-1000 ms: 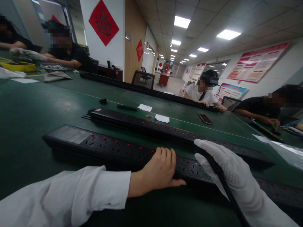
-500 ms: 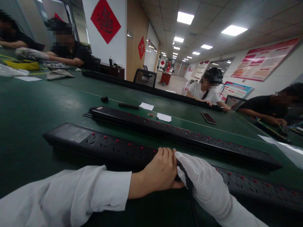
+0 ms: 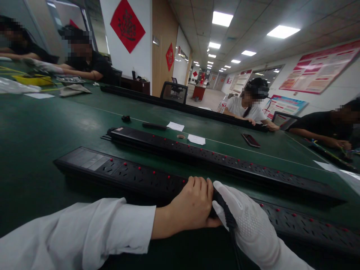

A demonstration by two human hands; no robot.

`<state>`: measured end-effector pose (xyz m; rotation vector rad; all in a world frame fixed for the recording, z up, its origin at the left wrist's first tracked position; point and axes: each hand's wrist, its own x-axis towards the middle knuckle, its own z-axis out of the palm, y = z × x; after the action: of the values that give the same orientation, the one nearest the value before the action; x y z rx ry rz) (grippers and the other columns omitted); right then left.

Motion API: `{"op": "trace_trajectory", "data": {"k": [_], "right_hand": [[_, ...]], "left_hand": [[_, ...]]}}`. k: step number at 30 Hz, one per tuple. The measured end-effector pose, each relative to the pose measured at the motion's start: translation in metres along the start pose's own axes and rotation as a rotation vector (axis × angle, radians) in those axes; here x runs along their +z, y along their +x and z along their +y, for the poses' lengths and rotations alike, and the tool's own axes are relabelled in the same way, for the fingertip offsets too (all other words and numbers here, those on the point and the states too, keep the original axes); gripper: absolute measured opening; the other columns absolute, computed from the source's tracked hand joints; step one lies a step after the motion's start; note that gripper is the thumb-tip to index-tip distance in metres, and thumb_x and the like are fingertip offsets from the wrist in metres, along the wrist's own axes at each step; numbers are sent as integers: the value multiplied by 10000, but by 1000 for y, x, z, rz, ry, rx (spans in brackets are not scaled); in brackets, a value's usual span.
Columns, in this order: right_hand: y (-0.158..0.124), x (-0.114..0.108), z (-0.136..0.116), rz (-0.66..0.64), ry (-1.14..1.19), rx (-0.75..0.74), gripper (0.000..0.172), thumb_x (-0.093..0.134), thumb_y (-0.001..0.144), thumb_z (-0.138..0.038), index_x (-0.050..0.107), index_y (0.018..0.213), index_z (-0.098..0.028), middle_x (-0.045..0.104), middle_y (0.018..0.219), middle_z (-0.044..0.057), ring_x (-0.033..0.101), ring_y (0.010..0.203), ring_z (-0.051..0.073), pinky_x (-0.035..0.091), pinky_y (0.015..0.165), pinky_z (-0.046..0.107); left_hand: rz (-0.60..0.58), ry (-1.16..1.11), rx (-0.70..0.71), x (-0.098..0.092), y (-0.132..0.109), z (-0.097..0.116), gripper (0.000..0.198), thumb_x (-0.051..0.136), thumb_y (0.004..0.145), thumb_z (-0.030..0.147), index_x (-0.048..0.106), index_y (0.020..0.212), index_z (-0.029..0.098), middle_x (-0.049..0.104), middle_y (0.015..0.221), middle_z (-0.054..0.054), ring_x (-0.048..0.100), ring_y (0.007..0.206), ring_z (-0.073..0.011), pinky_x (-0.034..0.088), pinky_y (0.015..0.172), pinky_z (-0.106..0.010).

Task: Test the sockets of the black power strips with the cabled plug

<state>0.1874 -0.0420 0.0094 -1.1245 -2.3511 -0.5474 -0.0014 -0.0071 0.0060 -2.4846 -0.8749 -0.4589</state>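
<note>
Here, your left hand [image 3: 194, 204] curls over the near power strip [image 3: 135, 174] on the worktop [image 3: 33, 135], your right hand [image 3: 250, 221] is closed round a black cord [image 3: 231, 223], and a second strip [image 3: 197, 153] and phone [image 3: 251, 140] lie beyond.

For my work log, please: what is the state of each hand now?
Left hand: closed on the nearer power strip.
Right hand: gloved, closed around the thick end of a black cable.

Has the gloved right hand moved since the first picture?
Yes. Judged against the near power strip, the right hand has moved leftward along it, close to the left hand.
</note>
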Motion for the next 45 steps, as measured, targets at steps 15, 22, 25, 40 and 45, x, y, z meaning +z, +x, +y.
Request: {"op": "trace_trajectory", "data": {"k": [15,22,25,40,45], "right_hand": [[6,1,-13,54,54,34,301,491,872,-379,526,1119,-210,533,1160,64,547,967,172,483,813,382],[12,-8,-15,36,76,34,310,491,870,-383,523,1125,-210,535,1158,67,547,968,177,487,806,385],[8,-5,-14,37,79,45,317,499,865,-387,522,1124,-206,534,1156,65,547,971,180,487,804,388],[-12,15,-8,95,-16,15,488,399,803,-225,404,1278,-111,610,1125,134,573,1055,233,523,832,404],[-18,19,-7,53,-2,22,533,408,800,-219,354,1319,-114,580,1179,139,550,1093,238,505,867,418]], "left_hand": [[-10,-8,-14,3,-1,2,850,228,811,684,477,1174,-43,577,1029,-229,565,886,-324,412,753,-419],[-33,-23,-20,4,-1,3,882,283,774,722,475,1187,-32,575,1075,-223,554,938,-317,421,805,-415],[-45,-35,-16,4,-1,3,874,281,781,711,469,1197,-35,575,1082,-225,555,943,-319,429,803,-418],[-116,-44,-10,1,-1,2,861,297,787,696,448,1217,-34,562,1088,-234,550,946,-324,439,780,-428],[-115,-56,-4,0,-1,2,817,289,811,653,447,1215,-41,558,1087,-237,551,937,-331,449,758,-431]]}}
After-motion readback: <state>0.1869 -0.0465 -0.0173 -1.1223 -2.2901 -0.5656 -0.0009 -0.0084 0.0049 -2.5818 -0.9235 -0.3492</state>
